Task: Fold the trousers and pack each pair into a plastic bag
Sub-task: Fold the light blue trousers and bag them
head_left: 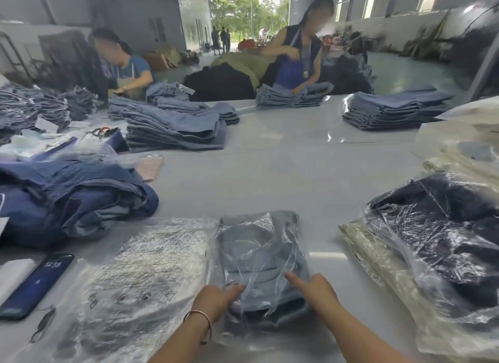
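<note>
**Bagging one pair, with a pile waiting**

Pressing down on the near end of the package, both hands worked a folded pair of trousers that already lay inside a clear plastic bag on the table, directly in front of the person. The left hand lay on the bag's near left corner with its fingers reaching forward onto the film; whether they pinched the plastic or merely pressed it could not be told. The right hand rested on the near right side, index finger extended flat over the film, nothing gripped.

As a judgement, this pair was folded and slipped in, and what remained for it was closing or smoothing the open end nearest the person.

Done work showed to the right: a heap of bagged dark trousers lay well apart from the current package. Just beside the package on the left lay a stack of empty plastic bags, so supply was on hand.

Left to do, by the look of it: a loose pile of dark blue trousers sat unfolded at the left, and further folded stacks stood across the table, where two other workers handled more. The task seemed well under way yet far from finished.
</note>
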`<state>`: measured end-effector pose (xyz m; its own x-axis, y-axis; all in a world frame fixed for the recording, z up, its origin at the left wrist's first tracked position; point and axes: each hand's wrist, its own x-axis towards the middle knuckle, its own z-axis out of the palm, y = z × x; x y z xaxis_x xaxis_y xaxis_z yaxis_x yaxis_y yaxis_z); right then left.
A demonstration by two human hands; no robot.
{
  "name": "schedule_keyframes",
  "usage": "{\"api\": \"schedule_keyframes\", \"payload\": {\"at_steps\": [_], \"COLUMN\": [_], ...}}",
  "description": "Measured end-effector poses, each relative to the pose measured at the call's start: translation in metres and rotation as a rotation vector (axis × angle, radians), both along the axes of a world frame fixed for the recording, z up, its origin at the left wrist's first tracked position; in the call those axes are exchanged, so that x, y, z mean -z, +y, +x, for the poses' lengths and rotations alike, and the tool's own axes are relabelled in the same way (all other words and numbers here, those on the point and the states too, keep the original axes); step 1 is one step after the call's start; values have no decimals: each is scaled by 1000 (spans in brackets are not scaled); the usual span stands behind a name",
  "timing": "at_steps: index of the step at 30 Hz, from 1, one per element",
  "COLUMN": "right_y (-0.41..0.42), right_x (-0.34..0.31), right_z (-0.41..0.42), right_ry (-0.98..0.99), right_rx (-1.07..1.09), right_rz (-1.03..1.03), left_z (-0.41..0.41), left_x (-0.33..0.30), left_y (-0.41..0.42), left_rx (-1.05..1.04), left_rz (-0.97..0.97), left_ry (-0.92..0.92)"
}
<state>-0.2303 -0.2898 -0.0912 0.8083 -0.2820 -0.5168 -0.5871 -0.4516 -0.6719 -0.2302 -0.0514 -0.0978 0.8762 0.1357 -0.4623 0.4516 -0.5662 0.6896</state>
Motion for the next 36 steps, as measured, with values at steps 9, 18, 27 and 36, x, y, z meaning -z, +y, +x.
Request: {"api": "schedule_keyframes", "payload": {"at_steps": [9,18,27,36], "right_y": [17,-68,-250,-342], "right_x": [2,-68,-154,-133], "right_z": [6,9,-23,-35], "right_ry": [-130,-554,-1102,-696], "right_rx": [-23,-149,271,-31], "right_rz": [20,-426,-880,-1033], "left_z": [10,19,10,2], "left_x": [9,-55,-113,-82], "left_y": [2,-93,-298,-409], "left_rx": [44,30,175,152], "left_rz": [-90,-283,-399,-502], "left_ry": [-124,-492,-799,-126]}}
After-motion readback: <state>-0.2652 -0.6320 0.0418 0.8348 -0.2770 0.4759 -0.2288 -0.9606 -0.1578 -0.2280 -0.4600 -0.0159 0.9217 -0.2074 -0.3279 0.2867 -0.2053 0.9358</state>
